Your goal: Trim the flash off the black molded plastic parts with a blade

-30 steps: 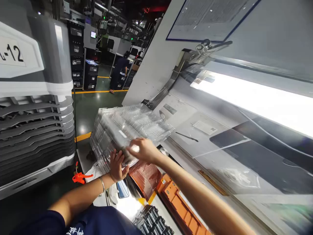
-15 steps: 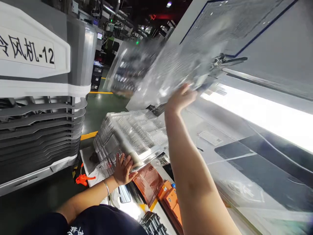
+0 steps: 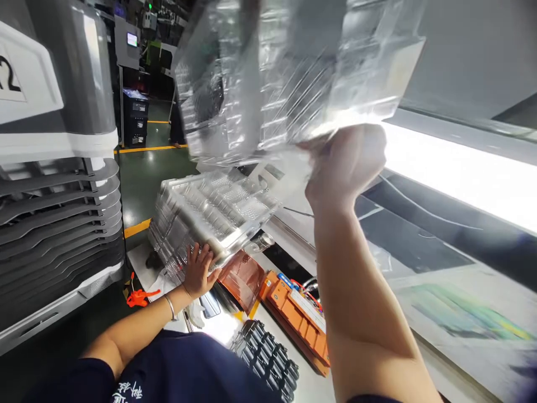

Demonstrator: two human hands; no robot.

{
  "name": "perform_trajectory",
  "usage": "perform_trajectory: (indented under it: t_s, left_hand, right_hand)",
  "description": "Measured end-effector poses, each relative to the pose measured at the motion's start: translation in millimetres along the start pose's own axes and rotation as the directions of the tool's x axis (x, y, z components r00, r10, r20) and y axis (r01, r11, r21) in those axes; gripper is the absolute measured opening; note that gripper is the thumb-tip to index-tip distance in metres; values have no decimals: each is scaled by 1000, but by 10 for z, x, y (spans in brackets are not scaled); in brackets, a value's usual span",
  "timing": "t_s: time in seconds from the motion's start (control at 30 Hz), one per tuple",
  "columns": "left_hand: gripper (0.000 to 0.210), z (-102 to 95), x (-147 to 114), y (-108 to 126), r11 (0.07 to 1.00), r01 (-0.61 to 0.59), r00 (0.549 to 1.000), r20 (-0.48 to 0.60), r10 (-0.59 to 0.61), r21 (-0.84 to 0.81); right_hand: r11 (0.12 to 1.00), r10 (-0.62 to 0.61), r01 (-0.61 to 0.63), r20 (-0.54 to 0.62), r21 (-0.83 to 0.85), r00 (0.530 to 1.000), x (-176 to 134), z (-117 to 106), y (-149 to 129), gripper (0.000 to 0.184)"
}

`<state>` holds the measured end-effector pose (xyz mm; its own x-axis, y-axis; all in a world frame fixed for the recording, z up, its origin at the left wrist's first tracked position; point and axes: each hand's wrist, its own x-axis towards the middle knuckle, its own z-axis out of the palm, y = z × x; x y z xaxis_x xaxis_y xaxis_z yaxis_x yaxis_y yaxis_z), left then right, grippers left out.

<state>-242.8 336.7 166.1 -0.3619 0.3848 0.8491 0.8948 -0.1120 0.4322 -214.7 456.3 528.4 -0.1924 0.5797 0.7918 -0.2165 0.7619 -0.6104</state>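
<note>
My right hand [image 3: 348,168] is raised in front of me, blurred by motion. It is closed on the lower edge of a clear plastic tray [image 3: 293,84], which is held tilted in the air with its moulded ribs showing. Lower down, my left hand [image 3: 200,271] lies with spread fingers against the near side of a stack of clear plastic trays [image 3: 218,210]. This stack leans at a slant on the workbench. Just beyond my left fingertips, a reddish-brown translucent sheet or bag [image 3: 242,278] touches the stack's near end.
An orange block-like fixture [image 3: 296,319] with wires and a cluster of black cylindrical parts [image 3: 268,358] lie on the bench. A large grey air cooler [image 3: 54,207] stands at left. An orange-red plastic object [image 3: 140,296] hangs by the bench edge. A bright light bar [image 3: 461,173] runs at right.
The tray in my right hand has swung nearer and shows more fully, and that hand has shifted right. My left hand stays against the stack. The view has turned slightly.
</note>
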Motion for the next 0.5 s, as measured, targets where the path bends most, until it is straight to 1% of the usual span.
perform_trajectory:
  t_s: [0.03, 0.07, 0.1, 0.13, 0.17, 0.2, 0.23, 0.27, 0.3, 0.33, 0.37, 0.4, 0.43, 0.47, 0.5]
  left_hand:
    - [68, -69, 16, 27, 1000, 3, 1000, 8, -3, -24]
    - [68, -148, 36, 57, 999, 8, 1000, 4, -7, -54]
    - [68, -237, 63, 90, 996, 15, 1000, -14, -16, -86]
    - [68, -334, 102, 124, 993, 25, 998, -45, -31, -118]
    - [67, -436, 156, 156, 989, 34, 995, -92, -47, -143]
    - [66, -541, 231, 184, 987, 43, 986, -152, -67, -154]
    - [64, -643, 330, 204, 987, 48, 972, -220, -81, -151]
    - [61, -736, 454, 214, 990, 44, 958, -276, -80, -135]
    - [57, -812, 600, 213, 994, 34, 951, -303, -66, -108]
    - [53, -866, 762, 200, 997, 12, 956, -291, -35, -80]
    - [49, -892, 932, 176, 998, -29, 977, -211, 15, -61]
    - [44, -886, 1097, 142, 995, -73, 993, -95, 67, -62]
    - [40, -852, 1245, 101, 993, -99, 995, 20, 100, -65]
    - [37, -794, 1366, 57, 992, -115, 985, 120, 122, -59]
    - [34, -723, 1453, 11, 991, -128, 971, 198, 135, -46]
  right_hand:
    - [973, -158, 174, 115, -151, 981, -104, -113, -35, 28]
    - [900, -296, 363, 274, -242, 915, -229, -209, -44, 23]
    - [816, -382, 520, 438, -254, 814, -375, -284, -30, 17]
    - [773, -397, 601, 585, -202, 707, -537, -337, 5, 12]
    - [764, -381, 632, 701, -128, 603, -709, -368, 58, 9]
    - [773, -351, 631, 786, -64, 509, -883, -381, 125, 9]
    - [789, -309, 613, 841, -34, 444, -1048, -377, 202, 12]
    - [803, -266, 595, 875, -32, 406, -1195, -361, 285, 15]
    - [812, -218, 580, 891, -61, 399, -1317, -336, 368, 19]
    - [815, -167, 568, 895, -111, 414, -1407, -304, 447, 22]
    - [810, -117, 560, 887, -175, 447, -1468, -268, 519, 25]
    - [799, -70, 550, 871, -244, 487, -1502, -232, 583, 28]
    - [786, -27, 537, 851, -306, 524, -1519, -200, 636, 30]
    - [778, 7, 524, 838, -348, 546, -1529, -180, 683, 31]
    - [778, 26, 511, 832, -365, 554, -1544, -179, 728, 32]
